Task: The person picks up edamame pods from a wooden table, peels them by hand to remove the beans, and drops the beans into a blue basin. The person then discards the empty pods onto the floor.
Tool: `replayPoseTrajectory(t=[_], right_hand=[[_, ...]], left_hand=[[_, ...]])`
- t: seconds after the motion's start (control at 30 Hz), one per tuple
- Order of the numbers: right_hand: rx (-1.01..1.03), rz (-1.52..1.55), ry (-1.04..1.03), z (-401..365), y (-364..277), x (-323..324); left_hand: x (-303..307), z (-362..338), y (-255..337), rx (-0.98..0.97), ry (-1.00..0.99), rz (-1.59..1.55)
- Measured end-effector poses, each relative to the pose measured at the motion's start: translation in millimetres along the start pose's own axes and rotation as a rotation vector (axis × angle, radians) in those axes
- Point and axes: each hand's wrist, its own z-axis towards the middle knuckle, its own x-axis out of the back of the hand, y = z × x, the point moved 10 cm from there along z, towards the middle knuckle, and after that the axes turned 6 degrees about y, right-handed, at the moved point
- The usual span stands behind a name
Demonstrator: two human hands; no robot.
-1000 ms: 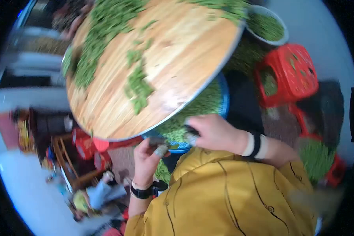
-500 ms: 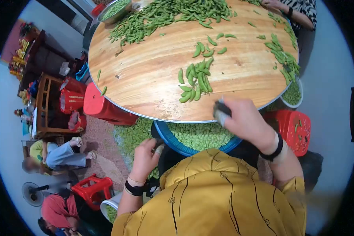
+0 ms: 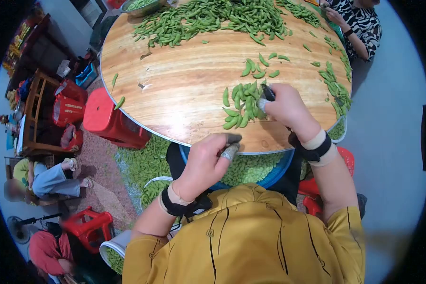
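While the right hand (image 3: 284,106) grips pods at the right edge of the edamame pile (image 3: 241,104) on the wooden worktop (image 3: 175,90), the left hand (image 3: 208,158), curled closed, hovers just below that pile, over a blue basin (image 3: 275,174).

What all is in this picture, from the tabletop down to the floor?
table: one, light wood, round, centre.
big heap: many green pods, table's far side.
small pile: green pods, table's near side.
strip: green pods, table's right edge.
basin: one, blue, filled with green, below the table's near edge.
loose pods: many, green, floor left of the basin.
stools: three, red; left of the table, lower left, lower right.
person: one, black-and-white top, table's far right.
seated people: two, lower left.
left hand: one, black wristband, fingers curled at the table's near edge.
right hand: one, black wristband, on the small pile.
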Motion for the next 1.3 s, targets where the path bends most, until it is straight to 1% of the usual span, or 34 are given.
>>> replayPoseTrajectory(t=[0.03,0.07,0.1,0.13,0.17,0.2,0.23,0.3,0.33,0.37,0.4,0.43,0.5,0.53,0.6,0.67,0.7,0.77,0.8,0.87,0.9,0.97,1.0,1.07,1.1,1.13,1.17,1.2,1.23,1.27,1.3], right_hand=[[-0.245,0.267,-0.100,-8.1,18.4,-4.7],[-0.301,0.493,-0.193,-17.9,15.5,-8.6],[-0.302,0.491,-0.193,-26.2,14.8,-10.4],[-0.351,0.666,-0.158,-36.6,14.3,-12.6],[-0.401,0.842,-0.123,-47.7,13.7,-15.6],[-0.431,0.871,-0.158,-59.2,8.4,-20.9],[-0.393,0.979,-0.191,-65.8,6.4,-28.4],[-0.263,1.000,-0.128,-74.2,8.5,-23.9],[-0.262,1.008,-0.127,-79.2,10.3,-21.9],[-0.301,0.945,-0.124,-85.2,15.8,-19.9],[-0.344,0.882,-0.121,-92.6,21.4,-18.1],[-0.346,0.891,-0.119,-97.8,21.9,-14.5],[-0.273,0.830,-0.252,-108.8,12.9,-16.5],[-0.262,0.854,-0.288,-112.2,11.3,-18.8],[-0.228,0.861,-0.279,-115.5,11.3,-16.2],[-0.198,0.871,-0.270,-117.4,11.6,-14.0],[-0.201,0.857,-0.275,-118.0,13.1,-14.4],[-0.203,0.847,-0.275,-117.9,15.6,-13.8],[-0.218,0.883,-0.284,-119.1,16.1,-14.9],[-0.234,0.925,-0.293,-120.6,17.3,-15.3],[-0.272,0.987,-0.317,-122.3,18.3,-17.7],[-0.309,1.050,-0.342,-125.4,19.2,-20.7],[-0.320,1.070,-0.360,-127.4,18.9,-22.9],[-0.334,1.091,-0.384,-131.6,17.1,-22.3],[-0.402,1.210,-0.461,-137.4,11.5,-22.4],[-0.470,1.328,-0.540,-143.4,5.6,-23.9],[-0.470,1.330,-0.548,-145.6,5.0,-23.1],[-0.498,1.424,-0.600,-149.7,0.7,-24.5],[-0.523,1.519,-0.651,-152.7,-4.9,-26.2],[-0.521,1.523,-0.654,-151.8,-6.3,-26.6],[-0.500,1.397,-0.582,-147.8,0.9,-25.2]], left_hand=[[-5.9,4.3,1.8,0.001,-0.002,-0.007],[-11.6,8.3,-7.2,0.145,0.028,-0.184],[-18.1,11.2,-17.1,0.287,0.062,-0.358],[-33.1,14.2,-20.5,0.326,0.011,-0.547],[-35.8,18.6,-20.4,0.329,0.015,-0.548],[-54.1,17.8,-23.5,0.454,-0.116,-0.693],[-72.9,11.9,-23.6,0.582,-0.251,-0.835],[-77.9,7.6,-30.7,0.624,-0.217,-0.840],[-76.5,6.2,-35.2,0.616,-0.178,-0.832],[-74.2,5.8,-37.6,0.608,-0.140,-0.824],[-74.5,4.2,-35.1,0.614,-0.145,-0.816],[-71.0,4.1,-33.5,0.615,-0.118,-0.759],[-69.9,2.0,-31.9,0.617,-0.095,-0.699],[-70.4,1.8,-31.0,0.604,-0.102,-0.672],[-73.1,1.6,-27.8,0.586,-0.114,-0.640],[-71.7,3.7,-18.8,0.478,-0.112,-0.548],[-74.4,1.6,-19.5,0.476,-0.118,-0.541],[-69.8,5.6,-11.7,0.312,-0.058,-0.459],[-70.2,5.6,-10.7,0.311,-0.063,-0.455],[-60.0,8.9,10.0,0.076,-0.048,-0.139],[-58.0,8.9,13.7,0.077,-0.052,-0.135],[-53.4,9.1,42.5,-0.179,-0.046,0.192],[-52.9,8.2,41.0,-0.178,-0.048,0.194],[-55.6,5.1,28.0,-0.054,-0.105,-0.044],[-51.5,5.0,26.3,-0.049,-0.104,-0.042],[-64.6,-1.7,3.6,0.281,-0.256,-0.469],[-83.7,-18.7,-5.0,0.613,-0.400,-0.896],[-87.5,-20.3,1.8,0.612,-0.425,-1.106],[-87.3,-20.7,1.3,0.613,-0.420,-1.101],[-85.5,-18.3,2.0,0.573,-0.410,-1.036],[-86.0,-17.2,3.9,0.535,-0.404,-0.975]])
